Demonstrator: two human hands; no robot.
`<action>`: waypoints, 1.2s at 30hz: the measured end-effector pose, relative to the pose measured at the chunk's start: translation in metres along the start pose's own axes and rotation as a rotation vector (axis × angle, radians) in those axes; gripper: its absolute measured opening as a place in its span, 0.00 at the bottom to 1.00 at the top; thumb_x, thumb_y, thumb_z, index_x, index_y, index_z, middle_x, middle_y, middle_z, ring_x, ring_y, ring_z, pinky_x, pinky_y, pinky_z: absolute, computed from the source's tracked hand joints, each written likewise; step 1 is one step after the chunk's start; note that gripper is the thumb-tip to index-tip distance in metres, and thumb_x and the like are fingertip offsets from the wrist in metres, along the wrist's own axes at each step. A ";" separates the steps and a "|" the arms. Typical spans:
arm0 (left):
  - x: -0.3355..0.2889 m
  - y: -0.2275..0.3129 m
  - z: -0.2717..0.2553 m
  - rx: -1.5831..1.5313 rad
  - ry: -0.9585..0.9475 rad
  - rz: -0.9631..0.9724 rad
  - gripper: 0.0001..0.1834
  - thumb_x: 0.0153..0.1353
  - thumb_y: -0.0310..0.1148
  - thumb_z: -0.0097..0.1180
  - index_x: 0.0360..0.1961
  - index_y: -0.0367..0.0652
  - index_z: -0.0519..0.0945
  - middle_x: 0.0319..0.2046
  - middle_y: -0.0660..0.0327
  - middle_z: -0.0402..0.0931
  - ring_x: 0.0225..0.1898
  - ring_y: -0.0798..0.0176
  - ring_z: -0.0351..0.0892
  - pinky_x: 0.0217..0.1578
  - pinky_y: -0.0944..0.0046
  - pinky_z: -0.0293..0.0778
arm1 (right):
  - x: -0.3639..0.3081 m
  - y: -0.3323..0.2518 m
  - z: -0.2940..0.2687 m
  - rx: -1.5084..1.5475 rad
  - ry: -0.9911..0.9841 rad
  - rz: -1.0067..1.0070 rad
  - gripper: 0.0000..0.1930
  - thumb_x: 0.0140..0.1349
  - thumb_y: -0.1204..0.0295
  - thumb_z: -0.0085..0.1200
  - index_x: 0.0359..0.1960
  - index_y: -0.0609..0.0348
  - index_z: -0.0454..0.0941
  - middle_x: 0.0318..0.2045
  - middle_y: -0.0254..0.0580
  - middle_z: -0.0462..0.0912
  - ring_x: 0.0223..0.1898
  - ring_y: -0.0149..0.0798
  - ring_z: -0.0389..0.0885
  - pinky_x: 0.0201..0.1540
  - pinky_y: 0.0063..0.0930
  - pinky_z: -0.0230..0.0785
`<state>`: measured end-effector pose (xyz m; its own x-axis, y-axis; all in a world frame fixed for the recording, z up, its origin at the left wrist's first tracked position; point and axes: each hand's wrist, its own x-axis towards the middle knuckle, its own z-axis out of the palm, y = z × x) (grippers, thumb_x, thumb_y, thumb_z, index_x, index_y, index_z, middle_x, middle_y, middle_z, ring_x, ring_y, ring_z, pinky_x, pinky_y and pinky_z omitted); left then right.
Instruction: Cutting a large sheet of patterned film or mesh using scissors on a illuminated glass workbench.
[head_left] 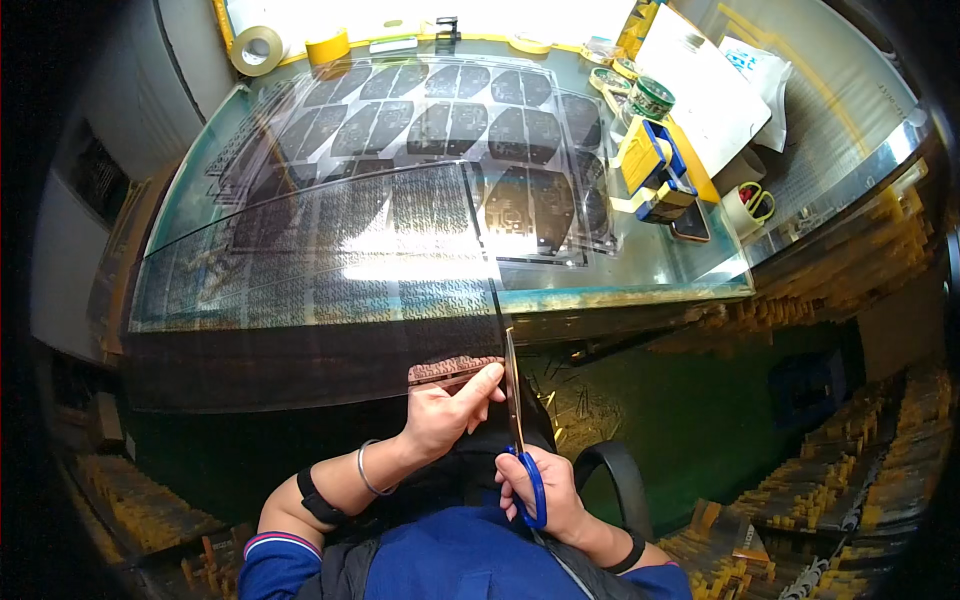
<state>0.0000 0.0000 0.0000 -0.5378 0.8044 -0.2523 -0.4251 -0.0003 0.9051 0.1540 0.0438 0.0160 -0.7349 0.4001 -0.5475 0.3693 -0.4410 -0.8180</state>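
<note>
My left hand (440,412) pinches the near right corner of a large dark, see-through film sheet (310,295) printed with rows of small marks. The sheet slopes from the glass table down over its front edge. In my right hand (550,488) are scissors with blue handles (533,490), fingers wrapped round the loops. Their long blades point away from me and lie along the sheet's right edge, close to my left fingertips. Whether the blades are parted is hard to tell. Beneath the sheet, more printed films (440,128) with dark rounded panels lie on the table.
The glass table (660,285) glows at its far side. Tape rolls (257,50) stand along the back. On the right are a green tape roll (652,98), a yellow-and-blue tape dispenser (650,165), a phone (690,222) and a white cup (745,208). A black chair armrest (612,460) is beside me.
</note>
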 end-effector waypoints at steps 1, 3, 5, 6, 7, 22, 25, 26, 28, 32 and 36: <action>-0.001 0.001 0.000 0.005 0.008 0.004 0.10 0.56 0.35 0.53 0.32 0.39 0.79 0.21 0.64 0.75 0.14 0.77 0.67 0.11 0.78 0.61 | 0.000 0.001 0.000 -0.010 0.004 -0.026 0.12 0.59 0.66 0.47 0.26 0.64 0.70 0.16 0.36 0.71 0.15 0.26 0.70 0.16 0.15 0.64; -0.001 0.001 0.001 0.009 0.016 0.008 0.10 0.56 0.35 0.53 0.32 0.39 0.79 0.21 0.64 0.75 0.14 0.77 0.66 0.11 0.78 0.60 | 0.001 0.001 -0.001 -0.020 0.009 -0.052 0.12 0.59 0.66 0.48 0.25 0.63 0.70 0.15 0.36 0.71 0.15 0.25 0.70 0.16 0.15 0.64; -0.002 0.000 0.001 0.023 0.011 -0.010 0.09 0.56 0.35 0.53 0.32 0.40 0.79 0.20 0.65 0.75 0.14 0.78 0.66 0.11 0.78 0.60 | 0.002 -0.001 -0.001 -0.053 0.042 -0.060 0.12 0.59 0.65 0.48 0.25 0.63 0.70 0.15 0.35 0.71 0.15 0.24 0.69 0.16 0.15 0.63; -0.002 0.000 0.001 0.023 0.011 -0.012 0.09 0.56 0.35 0.53 0.32 0.40 0.79 0.20 0.65 0.75 0.14 0.78 0.66 0.11 0.78 0.60 | 0.002 0.000 -0.001 -0.052 0.042 -0.059 0.12 0.59 0.65 0.48 0.25 0.63 0.70 0.15 0.35 0.71 0.15 0.24 0.69 0.16 0.15 0.63; -0.002 0.000 0.001 0.025 0.014 -0.026 0.09 0.56 0.35 0.53 0.32 0.40 0.79 0.20 0.65 0.75 0.14 0.78 0.66 0.11 0.78 0.60 | 0.002 -0.001 0.000 -0.040 0.051 -0.071 0.14 0.58 0.63 0.50 0.22 0.61 0.70 0.13 0.33 0.71 0.13 0.23 0.69 0.15 0.14 0.61; -0.015 -0.007 -0.002 0.090 -0.007 -0.071 0.08 0.55 0.34 0.53 0.31 0.41 0.78 0.19 0.64 0.74 0.13 0.76 0.66 0.10 0.77 0.61 | 0.003 -0.004 -0.003 -0.079 0.113 -0.066 0.16 0.55 0.60 0.53 0.18 0.59 0.71 0.10 0.31 0.70 0.11 0.21 0.67 0.12 0.14 0.58; -0.017 -0.009 -0.004 0.102 -0.035 -0.065 0.08 0.56 0.34 0.53 0.31 0.41 0.78 0.19 0.64 0.74 0.13 0.76 0.66 0.10 0.77 0.60 | 0.001 -0.008 -0.002 -0.112 0.125 -0.018 0.16 0.55 0.60 0.53 0.18 0.59 0.71 0.10 0.31 0.70 0.11 0.20 0.67 0.12 0.14 0.58; -0.017 -0.009 -0.004 0.104 -0.038 -0.082 0.09 0.56 0.35 0.53 0.29 0.41 0.78 0.18 0.65 0.74 0.13 0.76 0.67 0.10 0.77 0.61 | 0.001 -0.008 -0.002 -0.109 0.125 -0.007 0.16 0.55 0.60 0.53 0.18 0.59 0.71 0.11 0.31 0.70 0.11 0.20 0.67 0.12 0.14 0.58; -0.021 -0.012 -0.005 0.109 -0.051 -0.113 0.10 0.56 0.37 0.53 0.27 0.42 0.78 0.18 0.67 0.74 0.14 0.77 0.67 0.11 0.77 0.62 | 0.003 -0.006 -0.004 -0.094 0.117 -0.040 0.16 0.55 0.60 0.53 0.18 0.59 0.71 0.11 0.31 0.70 0.11 0.21 0.67 0.12 0.14 0.58; -0.027 -0.016 -0.006 0.114 -0.063 -0.125 0.10 0.56 0.37 0.53 0.27 0.42 0.78 0.18 0.68 0.73 0.14 0.77 0.67 0.11 0.77 0.62 | 0.004 -0.010 -0.005 -0.087 0.079 -0.041 0.13 0.57 0.64 0.51 0.21 0.61 0.71 0.12 0.33 0.71 0.12 0.24 0.68 0.14 0.15 0.61; -0.029 -0.017 -0.009 0.148 -0.084 -0.147 0.09 0.56 0.37 0.53 0.28 0.42 0.78 0.18 0.68 0.73 0.14 0.77 0.67 0.11 0.77 0.61 | 0.003 -0.012 -0.005 -0.099 0.081 -0.008 0.14 0.57 0.64 0.51 0.21 0.61 0.71 0.12 0.33 0.70 0.12 0.23 0.68 0.14 0.14 0.61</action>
<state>0.0163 -0.0284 -0.0112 -0.4128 0.8362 -0.3611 -0.3797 0.2023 0.9027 0.1498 0.0547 0.0235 -0.6916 0.4685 -0.5498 0.4205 -0.3578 -0.8338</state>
